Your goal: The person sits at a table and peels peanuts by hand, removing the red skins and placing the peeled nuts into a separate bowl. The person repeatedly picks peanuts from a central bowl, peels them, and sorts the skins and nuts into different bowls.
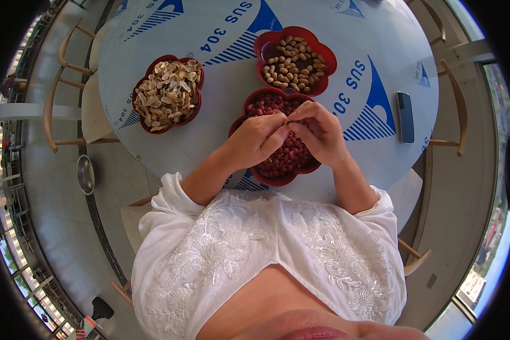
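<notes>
My left hand (257, 140) and my right hand (323, 134) meet at the fingertips above a red scalloped bowl (276, 182). Pinched between both thumbs and forefingers is a small brownish peanut (288, 122), mostly covered by the fingers, so its state is unclear. Red-skinned peanut kernels (291, 155) fill the bowl beneath, partly hidden by my hands. Just beyond it, a second red bowl (331, 59) holds unshelled peanuts (293, 63), with part of its bottom showing. To the left, a third red bowl (141, 114) is heaped with broken peanut shells (168, 93).
The round table (221, 102) wears a printed protective film. A smartphone (405, 117) lies near its right edge. Wooden chairs (51, 106) surround the table, and a metal bowl (86, 174) is down at the left.
</notes>
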The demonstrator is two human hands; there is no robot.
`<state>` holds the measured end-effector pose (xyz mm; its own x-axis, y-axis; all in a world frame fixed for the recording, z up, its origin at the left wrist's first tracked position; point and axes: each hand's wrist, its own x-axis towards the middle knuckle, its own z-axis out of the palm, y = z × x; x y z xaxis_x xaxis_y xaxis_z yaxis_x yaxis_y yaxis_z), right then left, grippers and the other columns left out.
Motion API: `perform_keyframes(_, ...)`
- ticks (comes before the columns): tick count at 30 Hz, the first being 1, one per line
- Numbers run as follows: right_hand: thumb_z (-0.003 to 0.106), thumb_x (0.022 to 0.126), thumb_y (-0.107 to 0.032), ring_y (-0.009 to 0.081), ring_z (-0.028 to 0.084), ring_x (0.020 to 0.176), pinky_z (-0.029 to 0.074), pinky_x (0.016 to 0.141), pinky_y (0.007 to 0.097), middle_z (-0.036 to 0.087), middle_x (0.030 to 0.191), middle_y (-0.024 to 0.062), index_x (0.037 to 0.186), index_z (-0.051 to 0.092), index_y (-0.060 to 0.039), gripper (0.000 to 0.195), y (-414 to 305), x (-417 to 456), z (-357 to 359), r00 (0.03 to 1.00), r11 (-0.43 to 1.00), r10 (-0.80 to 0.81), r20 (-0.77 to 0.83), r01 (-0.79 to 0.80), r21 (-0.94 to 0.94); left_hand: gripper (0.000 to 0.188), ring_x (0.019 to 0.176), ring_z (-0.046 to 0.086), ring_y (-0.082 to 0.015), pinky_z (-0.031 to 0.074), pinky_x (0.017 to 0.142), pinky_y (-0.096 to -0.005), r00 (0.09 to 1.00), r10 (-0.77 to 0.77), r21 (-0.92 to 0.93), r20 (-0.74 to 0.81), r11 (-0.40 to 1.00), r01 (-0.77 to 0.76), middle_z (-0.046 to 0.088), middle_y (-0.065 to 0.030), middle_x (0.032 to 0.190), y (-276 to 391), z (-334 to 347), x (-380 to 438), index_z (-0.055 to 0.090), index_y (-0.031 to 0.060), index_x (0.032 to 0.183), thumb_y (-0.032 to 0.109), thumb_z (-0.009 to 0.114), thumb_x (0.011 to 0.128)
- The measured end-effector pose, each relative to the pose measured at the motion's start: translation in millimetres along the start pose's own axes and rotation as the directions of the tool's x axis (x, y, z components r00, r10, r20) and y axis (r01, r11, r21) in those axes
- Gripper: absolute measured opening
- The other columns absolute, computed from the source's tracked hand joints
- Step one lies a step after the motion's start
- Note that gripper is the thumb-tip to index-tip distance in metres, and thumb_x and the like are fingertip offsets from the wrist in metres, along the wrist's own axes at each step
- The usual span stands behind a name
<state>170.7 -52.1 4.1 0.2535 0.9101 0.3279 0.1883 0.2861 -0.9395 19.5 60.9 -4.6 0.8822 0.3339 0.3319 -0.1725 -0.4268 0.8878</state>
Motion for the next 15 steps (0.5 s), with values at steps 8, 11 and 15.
perform_keyframes(8,0.068,0.079,0.007,0.0229,0.062,0.082,0.050,0.074,0.0305,0.065,0.092,0.0081,0.097,0.063,-0.0024,0.021,1,6,-2,0.959,0.929,-0.276,0.070,0.285,-0.238,0.011,0.068,0.056,-0.0277,0.044,0.063,-0.0370,0.997,-0.073,-0.064,-0.011,0.995,0.072,0.055,-0.0134,0.076,5,-2,0,0.053,-0.0003,0.088,0.010,0.049,0.091)
perform_keyframes(11,0.068,0.078,0.007,0.0235,0.060,0.082,0.049,0.074,0.0311,0.065,0.095,0.0074,0.096,0.064,-0.0034,0.022,1,6,0,0.926,0.882,-0.368,0.084,0.376,-0.284,0.009,0.068,0.054,-0.0244,0.043,0.063,-0.0348,0.998,-0.068,-0.109,0.013,0.992,0.068,0.054,-0.0119,0.076,7,-4,1,0.053,-0.0003,0.089,0.008,0.049,0.089)
perform_keyframes(15,0.069,0.078,0.004,0.0244,0.060,0.082,0.049,0.073,0.0323,0.064,0.092,0.0080,0.101,0.065,-0.0028,0.025,-3,4,4,0.937,0.879,-0.333,0.109,0.350,-0.324,0.009,0.070,0.050,-0.0186,0.042,0.066,-0.0310,0.999,-0.049,-0.204,0.010,0.978,0.050,0.052,-0.0088,0.079,-1,-2,-3,0.052,0.0002,0.091,0.005,0.046,0.087)
